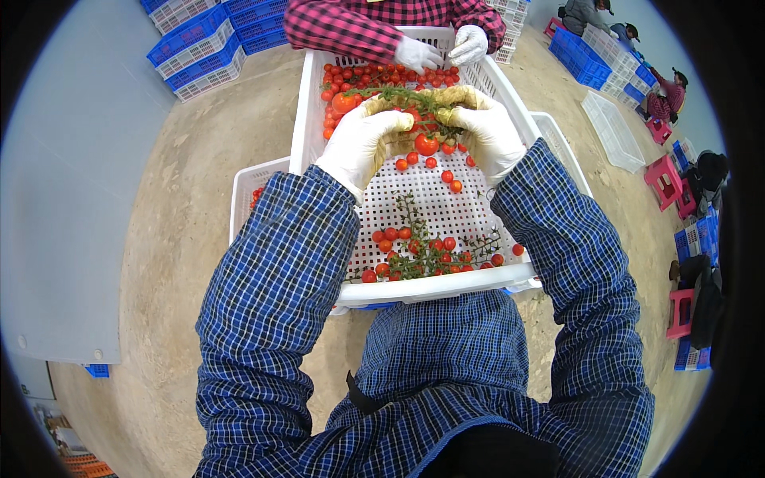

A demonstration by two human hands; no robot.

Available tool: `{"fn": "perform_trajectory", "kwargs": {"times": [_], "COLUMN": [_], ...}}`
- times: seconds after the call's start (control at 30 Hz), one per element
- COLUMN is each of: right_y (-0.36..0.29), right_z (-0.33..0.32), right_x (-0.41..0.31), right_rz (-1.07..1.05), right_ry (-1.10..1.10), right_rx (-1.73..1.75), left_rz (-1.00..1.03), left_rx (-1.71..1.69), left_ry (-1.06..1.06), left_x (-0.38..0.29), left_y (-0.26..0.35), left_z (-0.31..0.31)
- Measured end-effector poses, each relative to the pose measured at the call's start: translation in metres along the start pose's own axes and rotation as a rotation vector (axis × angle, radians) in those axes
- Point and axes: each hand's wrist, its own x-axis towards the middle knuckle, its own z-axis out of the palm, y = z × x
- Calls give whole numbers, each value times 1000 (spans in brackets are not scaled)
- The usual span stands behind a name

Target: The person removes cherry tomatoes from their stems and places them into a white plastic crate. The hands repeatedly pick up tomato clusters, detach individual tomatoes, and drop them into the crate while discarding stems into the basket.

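Note:
Both my hands, in stained white gloves, hold a truss of cherry tomatoes (427, 144) above a white perforated plastic crate (406, 291). My left hand (370, 134) grips the left side of its green stem (397, 92), thumb and fingers pinched together. On the right, my right hand (481, 128) pinches the stem and the fruit cluster. Several loose cherry tomatoes (447, 177) lie on the crate floor just below. Near the crate's close edge rest green stems (418, 251) among more tomatoes. A pile of red tomatoes (343, 77) fills the far end.
Across the crate, a co-worker's gloved hands (418, 55) are over the far tomatoes. White crates (257, 170) stick out at both sides below. Blue and white crates (197, 54) are stacked at the back left. Pink stools (663, 182) and seated people line the right.

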Motion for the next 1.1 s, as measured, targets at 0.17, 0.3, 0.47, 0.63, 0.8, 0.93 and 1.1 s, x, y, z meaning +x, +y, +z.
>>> {"fn": "perform_trajectory", "kwargs": {"times": [0.17,0.3,0.47,0.63,0.8,0.93,1.1], "right_y": [-6,-8,-8,-7,-5,-7,-10], "right_z": [-1,0,3,3,2,-1,-3], "right_x": [-1,-1,-3,-4,-3,0,1], "right_rz": [2,12,22,54,14,-31,-41], "right_ry": [-24,-44,-79,-104,-74,-27,-40], "right_rx": [199,116,110,187,180,173,116], "left_rz": [18,-99,-137,-8,-168,-288,-224], "left_rx": [6,-2,38,149,333,80,204], "left_ry": [-57,-4,41,21,43,94,-52], "left_x": [-5,-7,-10,-9,-4,-7,-15], "left_y": [0,1,1,-5,-1,0,2], "left_z": [-1,3,6,7,0,5,13]}}
